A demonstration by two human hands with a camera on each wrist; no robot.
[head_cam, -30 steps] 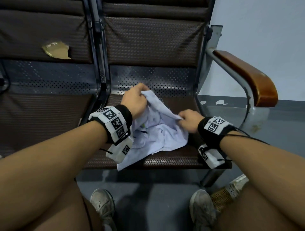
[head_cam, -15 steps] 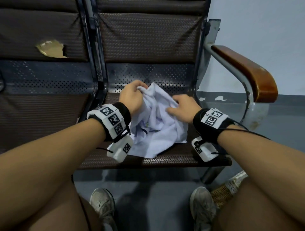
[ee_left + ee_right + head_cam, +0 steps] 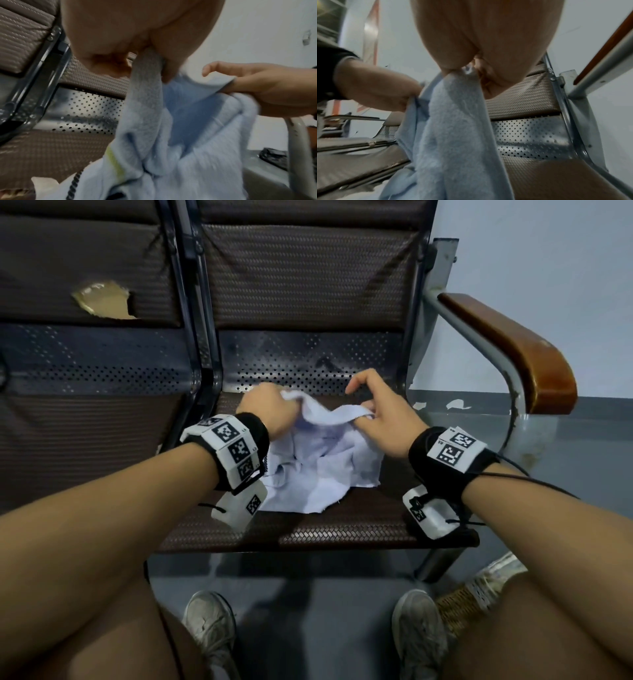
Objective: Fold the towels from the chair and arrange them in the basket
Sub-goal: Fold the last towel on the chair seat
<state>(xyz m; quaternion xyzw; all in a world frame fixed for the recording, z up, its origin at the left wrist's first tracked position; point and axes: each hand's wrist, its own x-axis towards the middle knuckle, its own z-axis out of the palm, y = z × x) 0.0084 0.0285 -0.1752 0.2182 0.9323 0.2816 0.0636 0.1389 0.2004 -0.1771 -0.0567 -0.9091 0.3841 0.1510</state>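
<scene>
The pale blue towel lies crumpled on the chair seat, its top edge raised and running left to right between your 2 hands. Your left hand grips one end of that edge; your right hand pinches the other, index finger lifted free. Both sit equally near, so drawing them apart along that edge should spread the towel flat. The woven basket waits by your right foot.

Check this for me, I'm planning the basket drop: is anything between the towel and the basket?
Nothing visible. Both hands, left hand and right hand, pinch the towel over the chair seat; the basket sits below right, mostly hidden.
</scene>
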